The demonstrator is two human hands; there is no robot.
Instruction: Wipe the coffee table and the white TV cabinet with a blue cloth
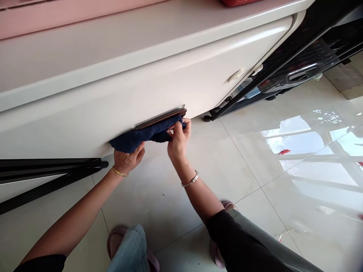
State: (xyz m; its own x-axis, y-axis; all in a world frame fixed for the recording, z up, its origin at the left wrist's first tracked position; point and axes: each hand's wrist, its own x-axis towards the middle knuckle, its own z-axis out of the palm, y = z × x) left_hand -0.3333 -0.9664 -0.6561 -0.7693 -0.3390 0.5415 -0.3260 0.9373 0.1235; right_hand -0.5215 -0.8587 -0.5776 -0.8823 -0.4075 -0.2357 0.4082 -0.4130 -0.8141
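A dark blue cloth hangs below a long dark brown handle on the front of a white appliance or cabinet. My left hand grips the cloth near its left end, its palm partly under the fabric. At the right end of the handle, my right hand pinches the other end of the cloth between thumb and fingers. The cloth runs between both hands along the underside of the handle. Some fingertips of each hand are hidden by the fabric.
A black-framed rack stands to the right. Another black frame sits at lower left. A red object and a pink surface are on top. Glossy tiles cover the floor, where my slippered feet stand.
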